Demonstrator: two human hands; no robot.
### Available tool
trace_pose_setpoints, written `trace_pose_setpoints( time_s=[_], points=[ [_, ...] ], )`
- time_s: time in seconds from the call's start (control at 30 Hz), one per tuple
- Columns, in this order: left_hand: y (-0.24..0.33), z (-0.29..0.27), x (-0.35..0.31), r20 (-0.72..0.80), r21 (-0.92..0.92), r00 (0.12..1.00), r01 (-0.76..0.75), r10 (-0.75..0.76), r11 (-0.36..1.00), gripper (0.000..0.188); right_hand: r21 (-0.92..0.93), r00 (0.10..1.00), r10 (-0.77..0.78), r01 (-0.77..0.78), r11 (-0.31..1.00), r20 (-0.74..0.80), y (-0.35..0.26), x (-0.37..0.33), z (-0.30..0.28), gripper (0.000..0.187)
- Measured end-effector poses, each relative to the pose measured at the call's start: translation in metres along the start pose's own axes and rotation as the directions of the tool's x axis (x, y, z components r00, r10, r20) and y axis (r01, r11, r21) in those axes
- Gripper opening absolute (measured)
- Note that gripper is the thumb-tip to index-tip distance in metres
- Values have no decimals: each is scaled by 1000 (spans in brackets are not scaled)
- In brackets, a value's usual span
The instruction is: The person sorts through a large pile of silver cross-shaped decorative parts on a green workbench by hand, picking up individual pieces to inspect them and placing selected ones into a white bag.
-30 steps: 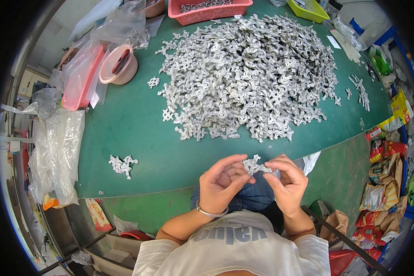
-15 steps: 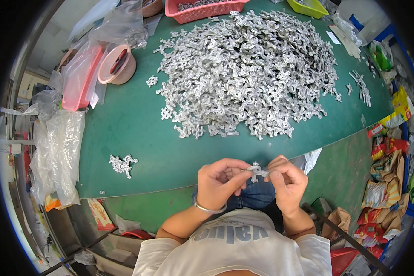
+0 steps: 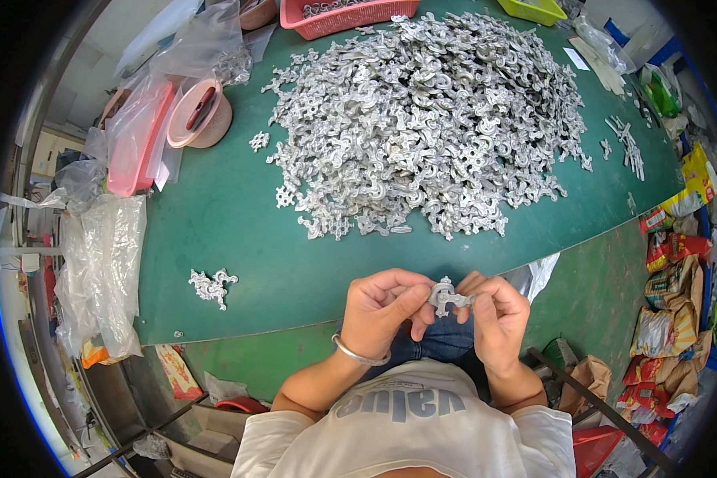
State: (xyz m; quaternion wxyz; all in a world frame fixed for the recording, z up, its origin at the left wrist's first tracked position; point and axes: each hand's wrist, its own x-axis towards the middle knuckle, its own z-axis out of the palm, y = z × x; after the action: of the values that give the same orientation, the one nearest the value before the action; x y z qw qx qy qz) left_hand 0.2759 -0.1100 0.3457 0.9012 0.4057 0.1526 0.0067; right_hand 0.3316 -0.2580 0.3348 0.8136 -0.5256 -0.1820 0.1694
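Between my two hands, over the table's near edge, is a small silvery cast metal part (image 3: 443, 299) with a curved, lobed outline. My left hand (image 3: 385, 307) pinches its left end between thumb and fingers; a bracelet circles that wrist. The thumb and fingers of my right hand (image 3: 498, 319) close on the part's right end. Beyond my hands rises a big heap of similar metal parts (image 3: 422, 135). To the left, a small cluster of the same parts (image 3: 212, 287) lies apart on the green table (image 3: 311, 279).
A pink bowl (image 3: 215, 131) with a dark red-handled tool in it stands at the left, beside a pink tray (image 3: 142, 151) and plastic bags (image 3: 107, 263). At the back are a red basket (image 3: 350, 24) and a yellow-green basket (image 3: 534, 11). Metal sticks (image 3: 628, 147) lie far right.
The metal part has turned in my fingers and now shows its curved face more fully. My hands have shifted only slightly. The heap and the small cluster look the same.
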Motion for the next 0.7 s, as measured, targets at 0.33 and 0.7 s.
trace_pose_setpoints(
  time_s=[0.33,0.7],
  points=[
    [-1,10,5,55,0,998,-14,14,1000,16,-8,1000,7,-7,1000,-28,-7,-5,-2,18],
    [4,-49,-12,-276,447,925,-119,263,887,15,-418,998,-16,-11,909,-62,15,5,-17,7]
  ],
)
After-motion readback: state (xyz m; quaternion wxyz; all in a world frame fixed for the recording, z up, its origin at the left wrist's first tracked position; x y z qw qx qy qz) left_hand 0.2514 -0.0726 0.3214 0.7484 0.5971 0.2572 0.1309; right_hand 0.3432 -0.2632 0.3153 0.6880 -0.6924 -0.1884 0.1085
